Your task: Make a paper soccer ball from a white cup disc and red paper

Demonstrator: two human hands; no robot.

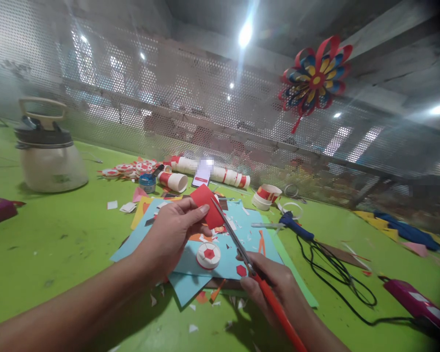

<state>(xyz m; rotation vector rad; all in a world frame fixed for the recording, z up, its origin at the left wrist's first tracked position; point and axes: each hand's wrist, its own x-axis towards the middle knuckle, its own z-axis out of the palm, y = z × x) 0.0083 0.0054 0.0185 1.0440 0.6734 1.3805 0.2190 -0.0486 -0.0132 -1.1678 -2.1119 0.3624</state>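
Between the thumb and fingers of my left hand [178, 227] a piece of red paper [209, 208] is pinched above the blue sheets. My right hand [269, 278] grips a pair of scissors [238, 243] with orange-red handles. Their blades point up and away, with the tips at the red paper's right side; I cannot tell whether they are cutting into it. Below the hands, a round white disc with a red hexagon pattern [208, 255] lies on the light-blue paper [190, 268]. Close to the scissors, a small red hexagon [241, 270] rests on the same sheet.
A blue-handled tool [295, 226] with a black cord lies right. Behind are a phone [202, 173], a long white-and-red tube [220, 171], a short tube [173, 181] and a blue jar [147, 183]. A large jug [51, 161] stands left. Paper scraps litter the green table [106, 293].
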